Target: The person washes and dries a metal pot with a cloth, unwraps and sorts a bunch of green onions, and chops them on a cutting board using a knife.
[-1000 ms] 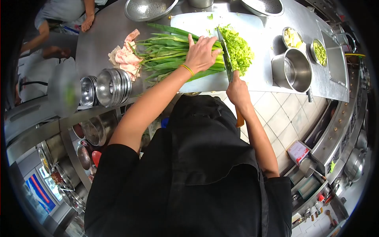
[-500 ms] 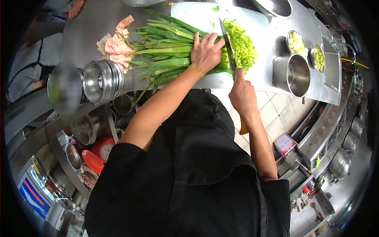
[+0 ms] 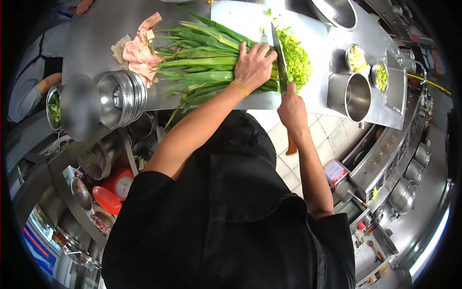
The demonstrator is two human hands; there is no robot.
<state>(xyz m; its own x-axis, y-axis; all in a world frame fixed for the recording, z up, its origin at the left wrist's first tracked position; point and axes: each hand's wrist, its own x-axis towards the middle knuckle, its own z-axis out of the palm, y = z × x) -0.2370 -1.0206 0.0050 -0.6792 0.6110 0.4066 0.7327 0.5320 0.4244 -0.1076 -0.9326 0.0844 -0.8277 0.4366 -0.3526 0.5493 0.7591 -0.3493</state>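
A thick bundle of green onions (image 3: 204,62) lies across the white cutting board (image 3: 315,31), its leafy tips hanging past the left side. My left hand (image 3: 254,66) presses on the bundle near its cut end, fingers curled over the stalks. In my right hand (image 3: 293,111) is a kitchen knife (image 3: 279,50), gripped by its wooden handle. The blade stands against the cut end, just right of my left fingertips. Chopped green onion (image 3: 297,58) is heaped on the blade's right side. My fingers hide part of the stalks.
Pink cloths (image 3: 140,50) lie left of the leaves, beside stacked metal bowls (image 3: 137,98). On the right stand a steel pot (image 3: 337,94), a colander (image 3: 339,12) and two small bowls of cut food, one a bowl of chopped greens (image 3: 381,77). Another person's sleeve (image 3: 29,103) shows at left.
The view has shifted slightly. Both hands remain at the cut end, with the knife still beside the left fingertips. At left, the other person's forearm has come into view beside a bowl of greens.
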